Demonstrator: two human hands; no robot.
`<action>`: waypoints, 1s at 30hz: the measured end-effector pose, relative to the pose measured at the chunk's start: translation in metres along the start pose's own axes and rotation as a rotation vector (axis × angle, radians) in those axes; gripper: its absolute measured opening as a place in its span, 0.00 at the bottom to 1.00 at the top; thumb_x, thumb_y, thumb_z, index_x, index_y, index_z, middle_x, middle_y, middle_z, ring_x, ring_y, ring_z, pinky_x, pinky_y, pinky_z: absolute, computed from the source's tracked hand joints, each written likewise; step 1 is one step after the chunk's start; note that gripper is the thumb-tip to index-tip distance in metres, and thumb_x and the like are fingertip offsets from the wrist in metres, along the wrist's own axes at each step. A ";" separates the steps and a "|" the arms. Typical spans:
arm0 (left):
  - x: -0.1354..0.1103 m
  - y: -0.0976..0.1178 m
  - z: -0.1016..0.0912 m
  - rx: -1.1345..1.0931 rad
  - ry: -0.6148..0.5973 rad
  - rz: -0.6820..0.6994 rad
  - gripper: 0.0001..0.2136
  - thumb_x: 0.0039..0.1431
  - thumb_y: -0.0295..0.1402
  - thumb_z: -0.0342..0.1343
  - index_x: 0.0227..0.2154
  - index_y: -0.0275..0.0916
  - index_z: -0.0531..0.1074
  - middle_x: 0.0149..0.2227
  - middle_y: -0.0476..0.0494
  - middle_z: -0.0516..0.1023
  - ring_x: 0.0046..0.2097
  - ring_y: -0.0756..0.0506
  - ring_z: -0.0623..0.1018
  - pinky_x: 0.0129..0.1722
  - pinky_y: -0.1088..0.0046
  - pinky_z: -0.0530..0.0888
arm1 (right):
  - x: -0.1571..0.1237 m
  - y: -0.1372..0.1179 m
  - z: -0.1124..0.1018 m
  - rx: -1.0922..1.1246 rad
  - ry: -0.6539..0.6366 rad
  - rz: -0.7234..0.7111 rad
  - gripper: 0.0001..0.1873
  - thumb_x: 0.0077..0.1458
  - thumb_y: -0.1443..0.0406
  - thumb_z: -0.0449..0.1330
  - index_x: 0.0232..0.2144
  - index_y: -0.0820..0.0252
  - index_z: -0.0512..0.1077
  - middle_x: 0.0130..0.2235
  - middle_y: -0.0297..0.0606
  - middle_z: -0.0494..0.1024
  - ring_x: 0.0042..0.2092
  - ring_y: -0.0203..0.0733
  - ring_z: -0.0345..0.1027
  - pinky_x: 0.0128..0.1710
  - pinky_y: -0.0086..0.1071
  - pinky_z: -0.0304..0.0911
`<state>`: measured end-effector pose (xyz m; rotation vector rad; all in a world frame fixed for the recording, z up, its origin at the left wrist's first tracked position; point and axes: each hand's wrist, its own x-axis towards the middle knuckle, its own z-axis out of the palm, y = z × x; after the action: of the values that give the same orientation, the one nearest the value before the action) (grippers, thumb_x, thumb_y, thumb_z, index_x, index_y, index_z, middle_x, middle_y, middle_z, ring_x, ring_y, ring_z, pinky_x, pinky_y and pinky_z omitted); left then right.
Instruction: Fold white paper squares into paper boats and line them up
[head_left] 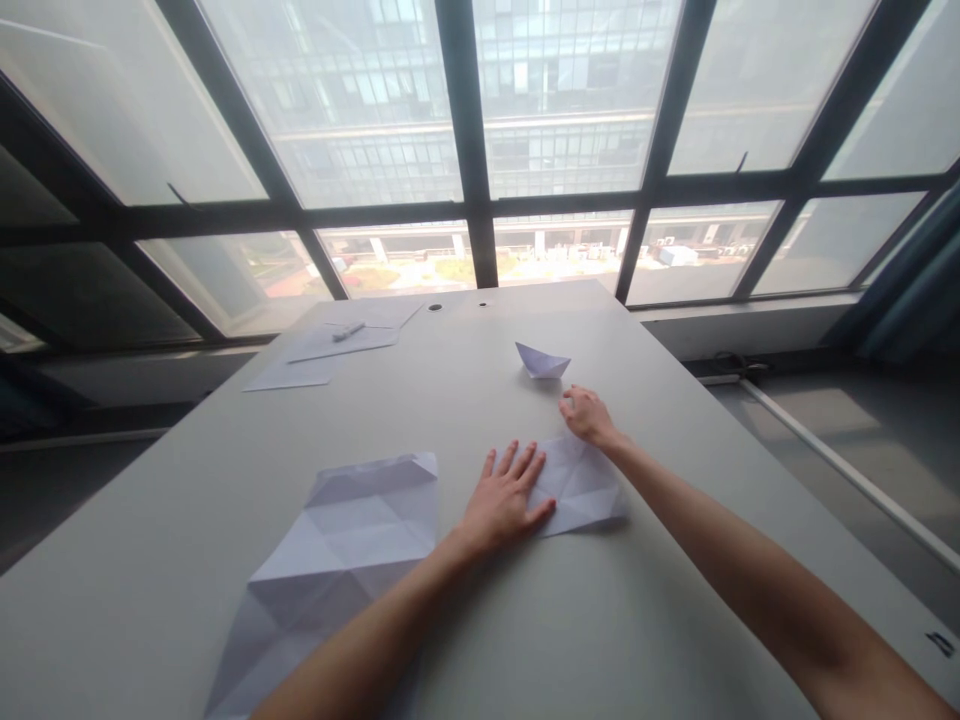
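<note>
My left hand (pixel 508 500) lies flat with fingers spread, pressing on the left part of a small creased sheet of paper (pixel 581 490). Just above that sheet's far edge is my right hand (pixel 587 412), its fingers loosely curled with a gap between them and nothing visible inside. Beyond its fingertips, apart from them, stands a small folded paper boat (pixel 543 362). To the left of my left hand spreads a larger sheet of paper (pixel 375 520), unfolded and crossed by many creases; my left forearm hides part of it.
Flat sheets of paper (pixel 356 338) lie at the table's far left, with a white pen-like item (pixel 349 331) on top. The white table (pixel 420 410) has two round holes near its far edge. Large framed windows (pixel 480 200) rise behind it. A dark curtain (pixel 911 285) hangs right.
</note>
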<state>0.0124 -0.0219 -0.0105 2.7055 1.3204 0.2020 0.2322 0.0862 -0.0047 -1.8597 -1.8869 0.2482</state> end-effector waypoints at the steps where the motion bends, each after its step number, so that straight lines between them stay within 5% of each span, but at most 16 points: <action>1: 0.000 0.000 0.000 -0.002 -0.004 -0.002 0.34 0.65 0.55 0.42 0.69 0.45 0.49 0.71 0.44 0.48 0.71 0.35 0.46 0.67 0.48 0.44 | 0.011 0.001 0.002 -0.002 -0.001 0.007 0.18 0.62 0.62 0.53 0.48 0.65 0.75 0.59 0.54 0.70 0.62 0.52 0.61 0.60 0.40 0.54; 6: -0.002 0.003 0.000 -0.018 0.012 -0.001 0.34 0.65 0.57 0.40 0.69 0.46 0.49 0.71 0.45 0.48 0.71 0.35 0.46 0.67 0.47 0.44 | 0.036 0.002 0.014 0.005 -0.018 0.008 0.15 0.62 0.60 0.53 0.43 0.61 0.75 0.55 0.51 0.74 0.61 0.53 0.61 0.59 0.46 0.54; 19: -0.003 0.004 -0.001 -0.017 0.006 -0.007 0.34 0.65 0.57 0.40 0.69 0.46 0.48 0.71 0.45 0.48 0.71 0.35 0.46 0.67 0.48 0.43 | 0.020 -0.023 0.020 0.029 -0.074 -0.068 0.17 0.62 0.61 0.53 0.49 0.60 0.72 0.58 0.49 0.72 0.66 0.53 0.53 0.63 0.54 0.45; 25: -0.002 0.003 -0.001 -0.013 0.006 0.001 0.36 0.65 0.57 0.38 0.70 0.42 0.47 0.71 0.44 0.47 0.71 0.36 0.45 0.67 0.49 0.42 | -0.051 -0.030 0.010 0.040 -0.014 -0.158 0.24 0.65 0.66 0.44 0.60 0.64 0.64 0.66 0.47 0.60 0.69 0.45 0.46 0.67 0.45 0.41; 30: -0.001 -0.001 0.005 0.018 -0.003 -0.003 0.38 0.65 0.58 0.38 0.70 0.39 0.44 0.71 0.43 0.44 0.71 0.38 0.44 0.68 0.52 0.42 | -0.118 -0.027 0.010 -0.036 -0.197 -0.346 0.29 0.66 0.63 0.43 0.66 0.66 0.55 0.69 0.45 0.53 0.70 0.46 0.41 0.68 0.46 0.37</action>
<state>0.0125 -0.0223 -0.0158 2.7176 1.3317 0.1863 0.1994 -0.0290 -0.0254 -1.5422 -2.3205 0.2895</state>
